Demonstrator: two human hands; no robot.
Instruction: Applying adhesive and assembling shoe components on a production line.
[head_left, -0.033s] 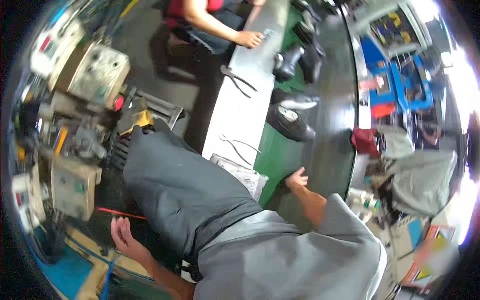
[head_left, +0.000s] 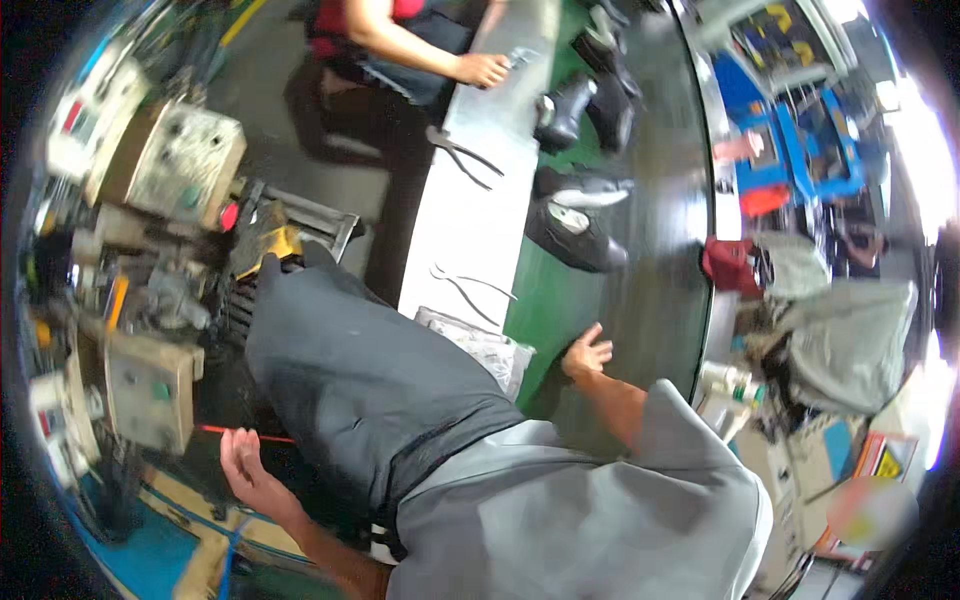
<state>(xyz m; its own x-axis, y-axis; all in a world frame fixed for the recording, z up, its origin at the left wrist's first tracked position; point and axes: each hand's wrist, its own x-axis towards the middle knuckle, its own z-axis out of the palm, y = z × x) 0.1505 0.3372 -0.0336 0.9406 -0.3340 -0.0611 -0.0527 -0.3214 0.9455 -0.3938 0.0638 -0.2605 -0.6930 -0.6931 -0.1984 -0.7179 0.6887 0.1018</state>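
Observation:
My right hand (head_left: 587, 355) hovers over the dark and green conveyor belt (head_left: 535, 310), fingers spread, holding nothing. On its far side lie black shoes: a pair (head_left: 580, 235), one with a pale insole showing, and several more (head_left: 570, 112) beyond. Low on the left, my left hand (head_left: 243, 465) hangs beside my leg near a thin red strip (head_left: 250, 434). Its fingers are loosely extended, with nothing visible in them. Pincers (head_left: 465, 157) and a second pair of pliers-like pincers (head_left: 470, 292) rest on the white bench strip, next to a clear plastic bag (head_left: 490, 350).
A co-worker's hand (head_left: 484, 70) touches a small metallic item at the far end of the bench. Machine boxes (head_left: 188, 165) line the left side. Past the belt stand a blue frame (head_left: 815, 150), a dark red cloth (head_left: 732, 267) and a grey-covered object (head_left: 850, 340).
The view has shifted slightly, so bench and shoes sit a little further up and left. My right hand's fingers look more spread. My left hand stays low by my leg.

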